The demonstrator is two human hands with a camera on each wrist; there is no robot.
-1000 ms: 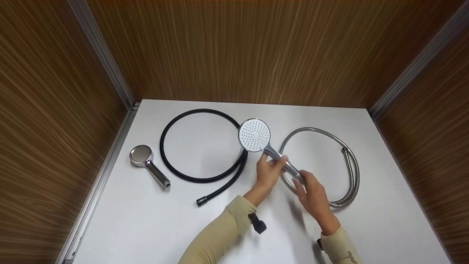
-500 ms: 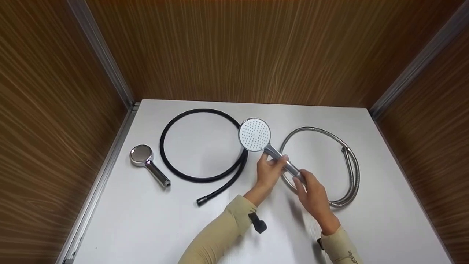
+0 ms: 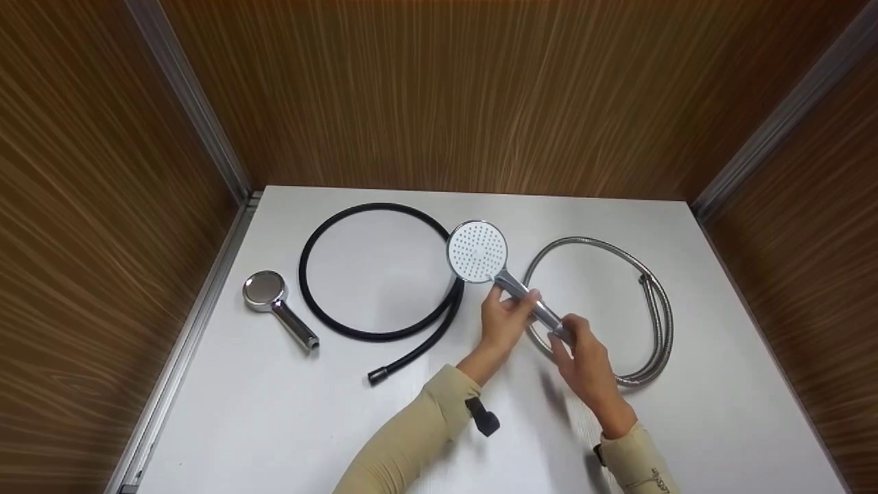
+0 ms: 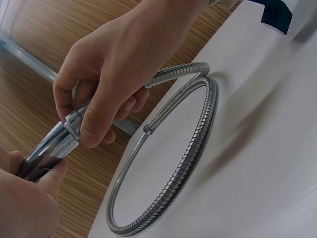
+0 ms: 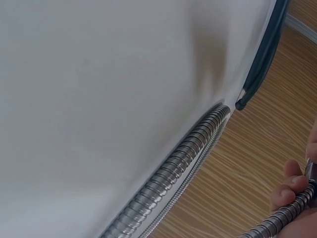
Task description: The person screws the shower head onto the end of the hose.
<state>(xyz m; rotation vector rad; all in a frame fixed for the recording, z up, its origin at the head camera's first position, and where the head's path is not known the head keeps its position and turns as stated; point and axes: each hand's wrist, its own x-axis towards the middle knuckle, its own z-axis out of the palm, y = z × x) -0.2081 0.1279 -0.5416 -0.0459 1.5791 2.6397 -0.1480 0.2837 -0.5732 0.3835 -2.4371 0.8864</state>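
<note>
A chrome hand shower (image 3: 477, 252) with a white, dotted spray face is held slantwise above the table, face up. My left hand (image 3: 504, 324) grips its handle, thumb on top, just below the head. At the handle's lower end my right hand (image 3: 588, 365) pinches the metal connector (image 4: 74, 118) of a silver ribbed shower hose (image 4: 190, 156). In the left wrist view the connector meets the handle end; how far it is engaged cannot be seen. The hose runs out past my right palm, as the right wrist view shows, and its coil lies on the table.
A second shower head (image 3: 264, 291), chrome with a dark handle, lies at the left of the white table (image 3: 274, 425). Between it and my hands lies a coiled black hose (image 3: 381, 337), its end (image 3: 378, 375) pointing to the front. Wood-grain panels (image 3: 439, 96) enclose the back and sides.
My right fingers have shifted slightly around the connector, and the silver coil's near edge has moved a little. My left hand and the hand shower stay almost still.
</note>
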